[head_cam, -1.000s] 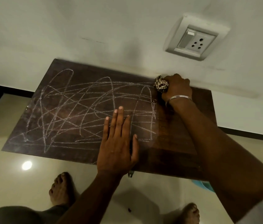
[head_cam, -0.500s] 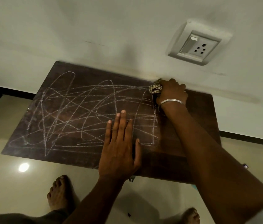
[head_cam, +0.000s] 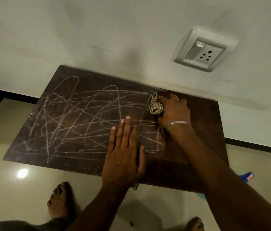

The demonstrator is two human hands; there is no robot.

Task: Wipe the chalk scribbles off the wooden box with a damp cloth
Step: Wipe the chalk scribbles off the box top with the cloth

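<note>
Although wiping is under way, most of the job remains: one wooden box (head_cam: 198, 130) stands against the wall, its top bare only along the right end, while one chalk tangle (head_cam: 88, 120) covers the rest. Two hands are present. One left hand (head_cam: 123, 157) lies flat on the top near the front edge, fingers extended, holding nothing. One right hand (head_cam: 173, 112) has fingers closed around one checked cloth (head_cam: 155, 107), pressed at the scribble's far right edge.
</note>
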